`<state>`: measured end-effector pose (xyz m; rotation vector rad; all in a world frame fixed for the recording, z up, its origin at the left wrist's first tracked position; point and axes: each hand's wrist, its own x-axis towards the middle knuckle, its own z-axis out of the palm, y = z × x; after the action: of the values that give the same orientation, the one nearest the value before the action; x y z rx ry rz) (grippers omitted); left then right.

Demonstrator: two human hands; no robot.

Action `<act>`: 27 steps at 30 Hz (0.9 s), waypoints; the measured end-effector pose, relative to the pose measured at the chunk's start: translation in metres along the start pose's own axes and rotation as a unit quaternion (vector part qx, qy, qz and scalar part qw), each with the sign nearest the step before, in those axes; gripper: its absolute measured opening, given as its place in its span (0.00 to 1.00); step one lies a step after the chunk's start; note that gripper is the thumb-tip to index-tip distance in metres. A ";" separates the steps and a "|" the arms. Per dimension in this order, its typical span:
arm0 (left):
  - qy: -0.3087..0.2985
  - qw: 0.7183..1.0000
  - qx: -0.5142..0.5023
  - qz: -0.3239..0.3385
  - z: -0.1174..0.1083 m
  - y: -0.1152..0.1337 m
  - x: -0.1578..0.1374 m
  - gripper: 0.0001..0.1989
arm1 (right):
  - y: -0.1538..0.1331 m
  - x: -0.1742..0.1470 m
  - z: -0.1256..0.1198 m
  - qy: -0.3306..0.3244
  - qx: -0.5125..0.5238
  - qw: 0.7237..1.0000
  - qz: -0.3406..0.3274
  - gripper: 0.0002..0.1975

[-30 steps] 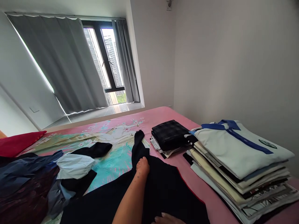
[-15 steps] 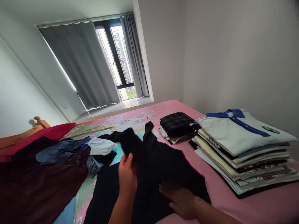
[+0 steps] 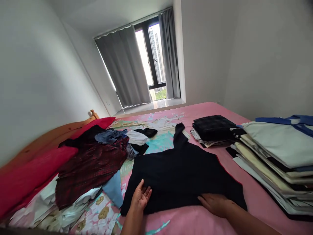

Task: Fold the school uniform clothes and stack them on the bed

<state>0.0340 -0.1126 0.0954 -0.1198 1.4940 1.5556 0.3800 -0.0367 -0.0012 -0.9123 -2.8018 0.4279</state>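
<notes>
A black long-sleeved top (image 3: 171,173) lies spread on the bed, with thin red trim along its right edge. One sleeve (image 3: 180,135) sticks out toward the far side; I cannot see the other. My left hand (image 3: 142,195) is over the top's near left part, palm turned partly up and fingers apart, gripping nothing. Flat on the near right part of the cloth rests my right hand (image 3: 215,204), its fingers stretched out.
To the right stands a tall stack of folded shirts (image 3: 271,143), with a smaller stack topped by dark checked cloth (image 3: 214,127) behind it. Loose clothes, including a dark red checked shirt (image 3: 93,173), lie heaped at left near a red pillow (image 3: 46,163) and wooden headboard (image 3: 36,145).
My left hand has let go of the black sleeve it held raised and moved nearer. The sleeve no longer stands up. My right hand still lies on the top; the view has swung left.
</notes>
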 end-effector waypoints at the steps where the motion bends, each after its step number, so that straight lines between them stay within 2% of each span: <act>1: 0.005 1.000 0.013 0.009 0.002 0.002 0.000 0.08 | 0.001 0.000 0.001 -0.010 -0.002 1.000 -0.004 0.19; 5: -0.002 0.994 0.056 0.088 -0.001 0.009 -0.009 0.09 | -0.001 -0.001 0.000 -0.074 -0.047 0.996 0.002 0.20; 7: -0.011 0.988 0.081 0.128 -0.013 0.011 -0.018 0.10 | -0.004 -0.001 -0.004 -0.113 -0.084 0.990 0.017 0.21; 9: -0.006 0.984 0.113 0.140 -0.031 0.007 -0.025 0.10 | -0.007 -0.002 -0.008 -0.136 -0.100 0.985 0.026 0.22; 13: -0.001 0.981 0.171 0.089 -0.066 -0.013 -0.030 0.10 | -0.006 -0.005 -0.009 -0.103 -0.064 0.993 0.011 0.22; 17: -0.019 0.979 0.195 0.055 -0.076 -0.021 -0.027 0.15 | -0.003 -0.007 -0.003 -0.077 -0.046 0.996 0.011 0.20; 20: -0.025 0.976 0.207 0.068 -0.074 -0.015 -0.025 0.20 | 0.000 -0.007 0.003 -0.089 -0.067 0.994 0.012 0.20; 25: -0.039 0.967 0.226 0.115 -0.087 -0.016 -0.019 0.18 | 0.002 -0.009 0.008 -0.040 -0.043 0.998 -0.013 0.20; 27: -0.039 0.966 0.230 0.113 -0.094 -0.022 -0.016 0.18 | -0.001 -0.009 0.006 -0.052 -0.063 0.997 -0.015 0.20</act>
<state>0.0089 -0.2029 0.0661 0.3882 1.8124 1.3259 0.3858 -0.0441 -0.0072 -0.8970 -2.9616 0.3046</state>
